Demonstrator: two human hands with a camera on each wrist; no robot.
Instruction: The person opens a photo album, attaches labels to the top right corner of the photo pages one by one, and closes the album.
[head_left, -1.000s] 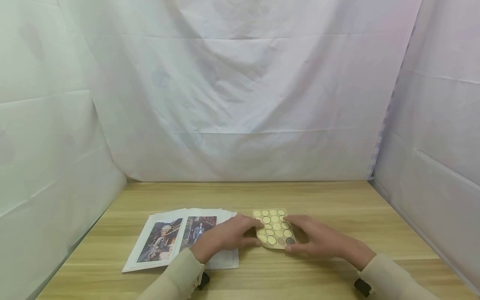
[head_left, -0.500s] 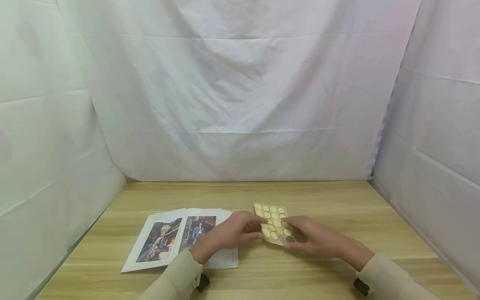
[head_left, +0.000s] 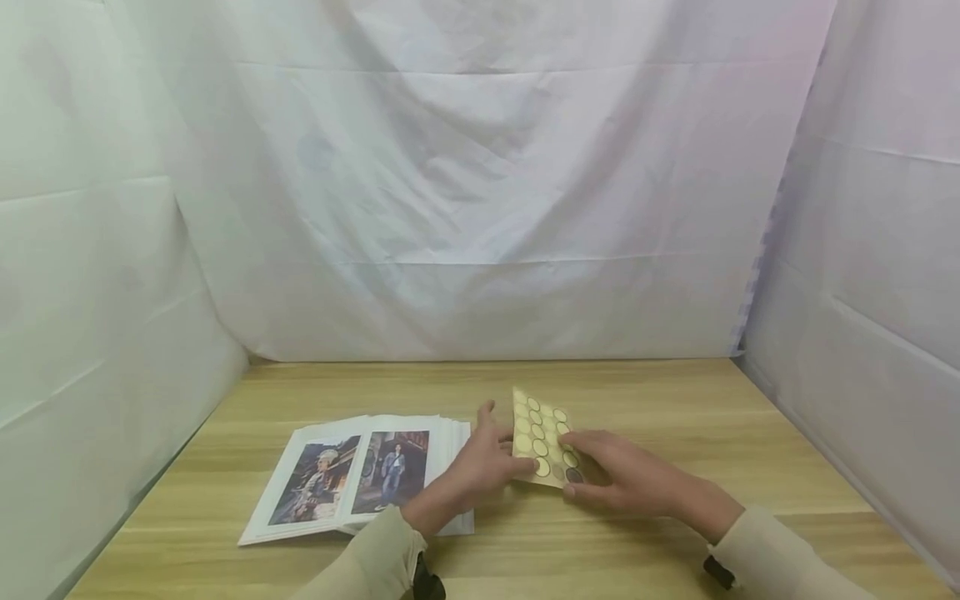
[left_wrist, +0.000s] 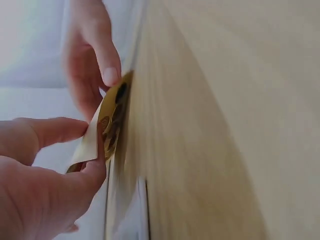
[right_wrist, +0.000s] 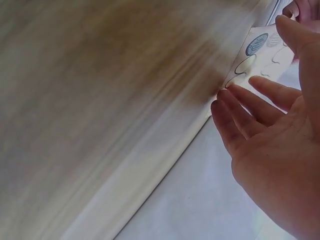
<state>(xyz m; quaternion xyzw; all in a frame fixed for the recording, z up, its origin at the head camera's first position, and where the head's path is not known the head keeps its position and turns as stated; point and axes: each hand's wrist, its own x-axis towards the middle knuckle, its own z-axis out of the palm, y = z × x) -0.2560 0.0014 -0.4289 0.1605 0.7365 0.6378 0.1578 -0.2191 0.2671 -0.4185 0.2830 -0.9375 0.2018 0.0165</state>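
A sheet of round gold stickers (head_left: 542,446) is held tilted over the table, its left side lifted. My left hand (head_left: 480,462) pinches that side, the thumb lying on the sticker face. In the left wrist view the sticker sheet (left_wrist: 107,122) shows almost edge-on, slightly bent between the left thumb and a finger behind it. My right hand (head_left: 633,479) touches the opposite side with spread, relaxed fingers. Its thumb is near the lower right corner, by a dark round sticker (right_wrist: 256,44).
Left of the sheet lies an open photo album (head_left: 448,450) with white pages, partly covered by the left forearm. It shows two pictures of people. White cloth (head_left: 480,208) hangs behind and at both sides of the wooden table (head_left: 637,400).
The sheet's left side has risen from nearly flat to a steep tilt. My left hand has shifted its hold and turned, one finger now pointing up. The right hand has barely moved.
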